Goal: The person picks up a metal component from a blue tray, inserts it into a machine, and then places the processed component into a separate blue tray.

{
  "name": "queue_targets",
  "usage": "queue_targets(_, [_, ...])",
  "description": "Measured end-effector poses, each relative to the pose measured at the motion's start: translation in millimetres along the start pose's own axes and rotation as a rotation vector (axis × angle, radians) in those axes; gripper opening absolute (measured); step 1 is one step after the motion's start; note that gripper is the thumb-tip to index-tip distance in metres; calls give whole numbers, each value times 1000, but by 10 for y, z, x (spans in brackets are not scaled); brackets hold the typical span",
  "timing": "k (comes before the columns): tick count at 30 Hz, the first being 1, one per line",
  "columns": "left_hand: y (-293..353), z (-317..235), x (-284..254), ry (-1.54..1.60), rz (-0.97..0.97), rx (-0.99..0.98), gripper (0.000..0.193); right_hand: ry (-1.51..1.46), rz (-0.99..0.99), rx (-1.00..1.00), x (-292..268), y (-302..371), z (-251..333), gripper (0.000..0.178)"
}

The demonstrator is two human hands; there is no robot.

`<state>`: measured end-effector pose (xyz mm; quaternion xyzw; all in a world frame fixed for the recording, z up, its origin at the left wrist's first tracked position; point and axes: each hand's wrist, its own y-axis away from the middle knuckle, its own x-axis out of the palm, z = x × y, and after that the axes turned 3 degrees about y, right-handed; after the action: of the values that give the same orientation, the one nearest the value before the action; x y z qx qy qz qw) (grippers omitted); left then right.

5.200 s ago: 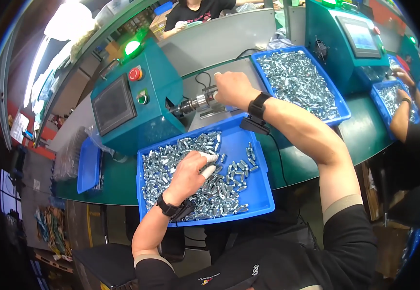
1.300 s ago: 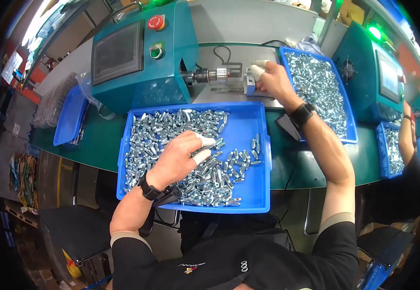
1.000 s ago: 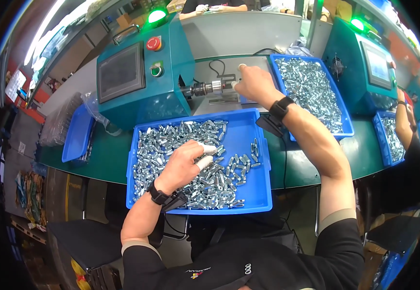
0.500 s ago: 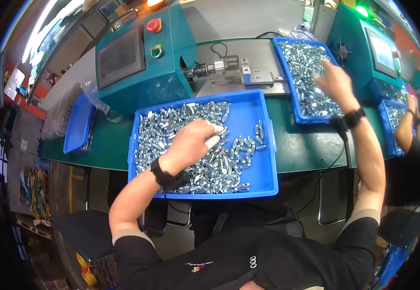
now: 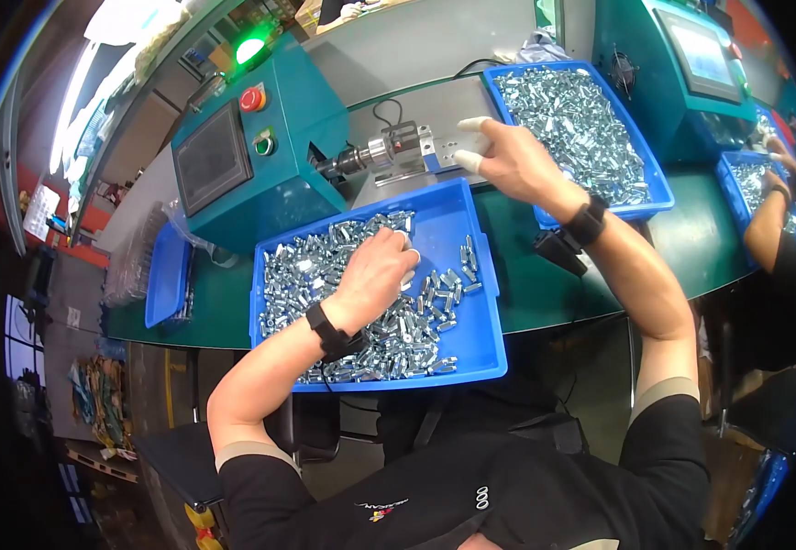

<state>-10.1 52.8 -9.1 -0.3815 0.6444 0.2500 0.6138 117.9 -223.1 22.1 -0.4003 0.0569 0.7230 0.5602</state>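
Observation:
My left hand (image 5: 372, 280) is over the near blue tray (image 5: 480, 344), its fingers curled together among small shiny metal fittings (image 5: 398, 335). Whatever its fingertips pinch is hidden. My right hand (image 5: 519, 165) hovers beside the machine's clamping fixture (image 5: 430, 151), thumb and forefinger spread apart with nothing between them. White finger cots cover fingertips on both hands. Fixture and chuck (image 5: 361, 158) extend from the side of a teal machine (image 5: 279, 137). A second blue tray (image 5: 659, 188), full of similar fittings, stands to the right of my right hand.
The trays rest on a green tabletop (image 5: 554, 298). At left lies another blue tray (image 5: 167, 280) beside clear plastic bags. A green lamp (image 5: 249, 50) glows on the machine. At right stand a second teal machine (image 5: 664, 101) and a co-worker's arm (image 5: 769, 225) over another tray.
My right hand has moved left from the far tray to the fixture. My left hand stays over the near tray, fingers more curled. The machine's lamp went from orange to green; the view shifted.

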Motion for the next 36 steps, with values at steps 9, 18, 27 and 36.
queue_targets(9, [-160,-55,-212,331,-57,-157,20,-358,-92,-21,155,-35,-133,48])
queue_targets(18, [-1418,401,-646,141,-300,-103,19,-341,-131,-61,119,11,-147,44])
queue_targets(27, [-1596,620,-537,-24,-211,-15,20,-344,-138,-105,152,4,-183,42])
queue_targets(36, [-1611,646,-510,17,-259,-3,13,-337,-121,-79,124,16,-152,42])
